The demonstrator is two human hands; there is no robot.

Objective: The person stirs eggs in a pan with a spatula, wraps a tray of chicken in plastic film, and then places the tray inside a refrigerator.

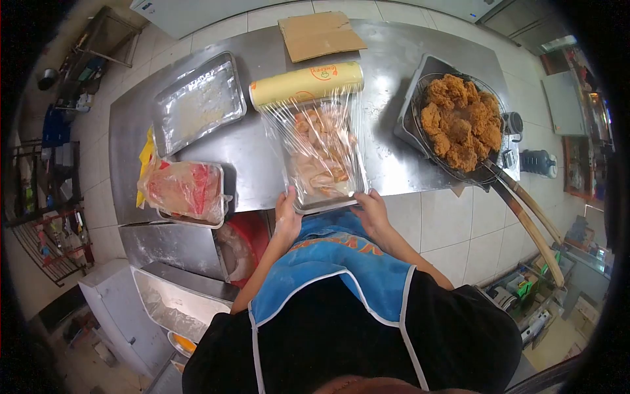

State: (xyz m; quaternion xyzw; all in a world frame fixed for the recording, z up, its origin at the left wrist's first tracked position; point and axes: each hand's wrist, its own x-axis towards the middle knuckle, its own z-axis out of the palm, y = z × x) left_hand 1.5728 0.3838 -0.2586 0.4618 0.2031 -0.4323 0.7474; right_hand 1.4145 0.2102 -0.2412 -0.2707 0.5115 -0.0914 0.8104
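Note:
A metal tray (362, 172) of pale raw meat pieces (318, 148) lies at the near edge of the steel table. Clear cling film (275, 131) stretches over it from a big yellow-labelled roll (307, 85) at its far end. My left hand (287, 215) is closed on the film at the tray's near left corner. At the near right corner, my right hand (371, 211) grips the film too, thumb on top. Some fingers of both hands are hidden beneath the rim.
On the right, fried chicken (459, 121) fills a long-handled wire strainer (420, 134) over a metal pan (408, 125). To the left are a floury metal tray (172, 121) and a plastic-covered tray (184, 190). Cardboard (321, 36) lies at the far edge. A red tub (259, 236) stands below.

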